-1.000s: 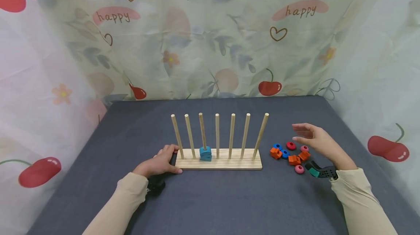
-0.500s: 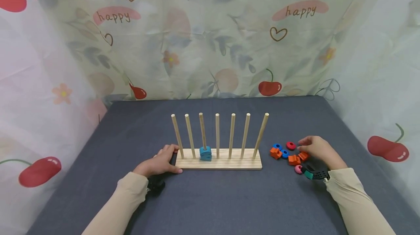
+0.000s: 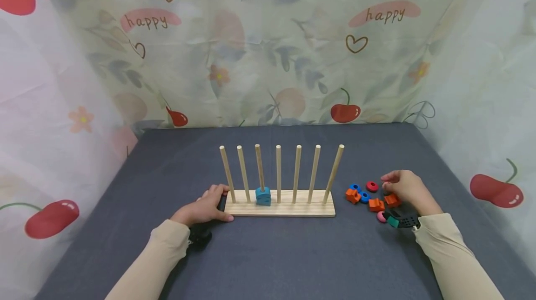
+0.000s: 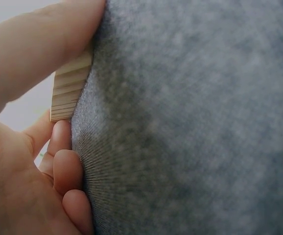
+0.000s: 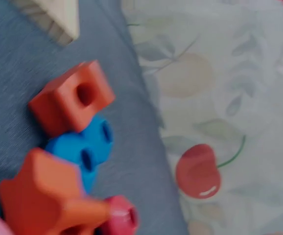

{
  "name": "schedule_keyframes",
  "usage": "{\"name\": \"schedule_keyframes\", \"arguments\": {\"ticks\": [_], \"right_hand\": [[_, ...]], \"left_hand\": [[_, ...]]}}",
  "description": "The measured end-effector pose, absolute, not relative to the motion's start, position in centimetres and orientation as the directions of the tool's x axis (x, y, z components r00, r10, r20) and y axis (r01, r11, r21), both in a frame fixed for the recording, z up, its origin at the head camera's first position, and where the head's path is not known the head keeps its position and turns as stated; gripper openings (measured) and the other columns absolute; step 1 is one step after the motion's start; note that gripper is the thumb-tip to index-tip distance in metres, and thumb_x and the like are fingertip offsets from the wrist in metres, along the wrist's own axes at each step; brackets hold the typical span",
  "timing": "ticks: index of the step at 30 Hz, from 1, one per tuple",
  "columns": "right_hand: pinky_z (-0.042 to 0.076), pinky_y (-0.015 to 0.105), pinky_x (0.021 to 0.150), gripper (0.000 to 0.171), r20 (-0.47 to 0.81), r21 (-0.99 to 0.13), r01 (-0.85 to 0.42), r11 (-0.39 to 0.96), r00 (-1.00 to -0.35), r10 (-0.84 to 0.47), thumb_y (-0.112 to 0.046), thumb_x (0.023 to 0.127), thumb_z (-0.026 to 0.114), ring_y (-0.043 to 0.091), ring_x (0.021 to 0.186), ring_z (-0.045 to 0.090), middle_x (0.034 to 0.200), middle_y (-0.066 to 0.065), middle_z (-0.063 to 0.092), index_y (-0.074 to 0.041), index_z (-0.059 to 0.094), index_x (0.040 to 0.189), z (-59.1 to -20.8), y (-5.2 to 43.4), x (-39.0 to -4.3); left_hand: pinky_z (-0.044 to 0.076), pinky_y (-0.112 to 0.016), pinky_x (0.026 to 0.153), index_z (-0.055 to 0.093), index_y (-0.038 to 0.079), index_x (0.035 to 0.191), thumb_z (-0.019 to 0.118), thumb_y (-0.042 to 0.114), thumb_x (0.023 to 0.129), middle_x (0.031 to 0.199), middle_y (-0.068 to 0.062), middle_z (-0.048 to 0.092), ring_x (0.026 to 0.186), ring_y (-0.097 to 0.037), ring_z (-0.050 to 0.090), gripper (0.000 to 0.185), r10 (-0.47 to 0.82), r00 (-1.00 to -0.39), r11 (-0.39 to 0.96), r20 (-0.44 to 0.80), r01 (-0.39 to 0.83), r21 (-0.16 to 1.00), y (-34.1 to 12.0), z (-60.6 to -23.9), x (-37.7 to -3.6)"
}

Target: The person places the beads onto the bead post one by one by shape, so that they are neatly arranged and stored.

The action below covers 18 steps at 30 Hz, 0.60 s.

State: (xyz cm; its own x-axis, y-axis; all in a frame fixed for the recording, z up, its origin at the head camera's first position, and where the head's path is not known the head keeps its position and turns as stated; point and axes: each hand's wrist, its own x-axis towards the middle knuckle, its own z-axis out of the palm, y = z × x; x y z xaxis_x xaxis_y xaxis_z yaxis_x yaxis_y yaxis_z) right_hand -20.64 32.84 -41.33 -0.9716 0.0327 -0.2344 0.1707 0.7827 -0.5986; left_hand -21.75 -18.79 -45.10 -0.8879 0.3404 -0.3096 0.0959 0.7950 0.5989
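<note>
The wooden peg stand (image 3: 279, 209), a flat base with a row of several upright pegs, stands mid-table. My left hand (image 3: 205, 206) grips its left end, thumb at the front edge and fingers behind; the left wrist view shows the base's end grain (image 4: 70, 90) between thumb and fingers. Blue pieces (image 3: 263, 196) sit stacked low on the third peg from the left. To the right, my right hand (image 3: 408, 190) pinches a small pink bead (image 3: 386, 182), mostly hidden by the fingers, just above the loose pieces. An orange block (image 3: 392, 200) lies under that hand.
Beside the stand's right end lie more orange blocks (image 3: 376, 205), blue beads (image 3: 365, 197), a red bead (image 3: 371, 186) and another pink bead (image 3: 381, 216) by the wrist strap (image 3: 402, 221). A patterned curtain (image 3: 268, 58) borders the dark tabletop (image 3: 284, 258).
My right hand has come down onto the loose pieces, taken hold of the pink bead and risen slightly. My left hand has stayed on the stand.
</note>
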Motion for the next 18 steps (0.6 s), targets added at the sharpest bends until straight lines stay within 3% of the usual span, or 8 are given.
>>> {"name": "schedule_keyframes", "arguments": {"ticks": [5,11,14,18], "right_hand": [[0.053,0.042,0.078,0.038,-0.156,-0.648,0.14,0.749,-0.986,0.049,-0.018,0.095,0.06,0.031,0.09,0.066,0.117,0.028,0.061,0.005,0.057,0.125,-39.2,32.0,-20.5],[0.044,0.053,0.088,0.056,-0.059,-0.691,0.08,0.718,-0.997,0.053,-0.049,0.092,0.059,0.036,0.111,0.057,0.123,0.022,0.063,-0.007,0.058,0.13,-35.2,30.0,-19.8],[0.042,0.052,0.093,0.063,0.011,-0.74,0.028,0.673,-0.998,0.054,-0.058,0.088,0.06,0.03,0.112,0.059,0.123,0.018,0.065,-0.011,0.059,0.131,-33.2,28.7,-19.4],[0.046,0.038,0.091,0.06,0.104,-0.791,-0.038,0.611,-0.992,0.072,-0.059,0.085,0.063,0.006,0.102,0.063,0.118,-0.001,0.069,-0.018,0.061,0.129,-30.8,26.7,-18.7]], "left_hand": [[0.029,-0.054,0.099,0.041,0.009,0.135,0.083,0.035,0.076,0.132,-0.014,0.04,0.117,-0.03,0.039,0.077,0.344,-0.886,0.793,-0.309,0.098,0.601,-18.8,-45.1,-21.8],[0.03,-0.055,0.1,0.041,0.007,0.136,0.082,0.036,0.077,0.132,-0.015,0.04,0.119,-0.031,0.039,0.077,0.352,-0.886,0.795,-0.302,0.113,0.595,-18.8,-45.1,-21.7],[0.03,-0.054,0.099,0.041,0.008,0.135,0.082,0.035,0.077,0.132,-0.015,0.04,0.118,-0.031,0.039,0.076,0.349,-0.888,0.796,-0.299,0.113,0.595,-18.8,-45.0,-21.7],[0.03,-0.055,0.098,0.041,0.007,0.136,0.081,0.035,0.077,0.132,-0.015,0.04,0.118,-0.031,0.039,0.077,0.356,-0.885,0.792,-0.298,0.117,0.599,-18.7,-44.9,-21.7]]}}
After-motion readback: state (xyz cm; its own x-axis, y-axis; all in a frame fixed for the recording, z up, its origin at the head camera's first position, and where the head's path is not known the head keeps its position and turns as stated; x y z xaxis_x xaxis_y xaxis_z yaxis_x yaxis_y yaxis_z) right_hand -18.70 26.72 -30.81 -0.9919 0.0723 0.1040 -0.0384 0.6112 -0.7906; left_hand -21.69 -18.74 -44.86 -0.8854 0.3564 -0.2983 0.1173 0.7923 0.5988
